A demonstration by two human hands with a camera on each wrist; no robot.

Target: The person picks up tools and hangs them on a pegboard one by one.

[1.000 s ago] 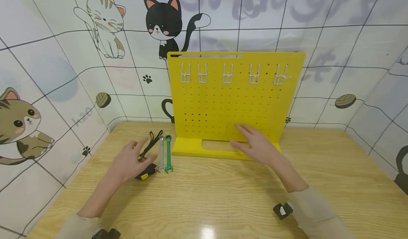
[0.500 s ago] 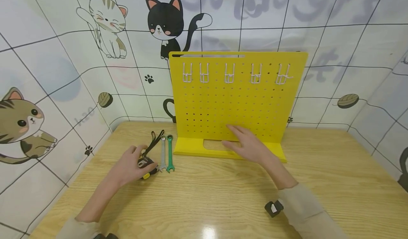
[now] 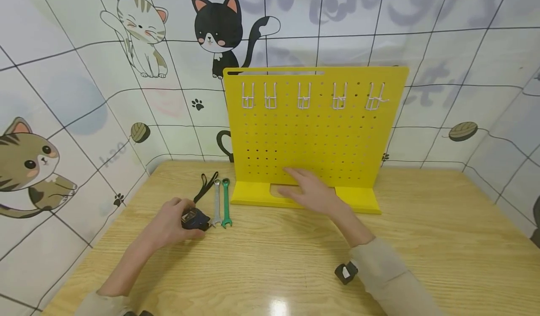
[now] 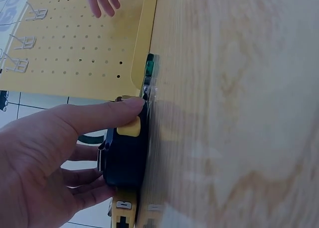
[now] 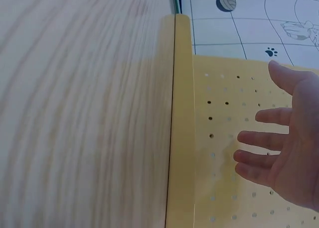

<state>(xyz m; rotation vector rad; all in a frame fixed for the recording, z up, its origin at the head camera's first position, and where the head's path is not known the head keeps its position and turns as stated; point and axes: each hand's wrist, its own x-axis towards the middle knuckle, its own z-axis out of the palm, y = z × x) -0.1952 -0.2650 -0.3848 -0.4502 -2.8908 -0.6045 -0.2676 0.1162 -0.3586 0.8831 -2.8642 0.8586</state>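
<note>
With the left hand (image 3: 168,224) gripping the tape measure (image 3: 195,219), a sideways drag risked knocking the adjacent silver wrench (image 3: 217,203); the right hand (image 3: 314,194), fingers extended, held nothing.

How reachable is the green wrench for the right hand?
Likely yes: the right hand looks empty, and only the flat yellow base and table lie between it and the green wrench.

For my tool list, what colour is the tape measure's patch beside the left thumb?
The patch is yellow, clearest in the left wrist view.
</note>
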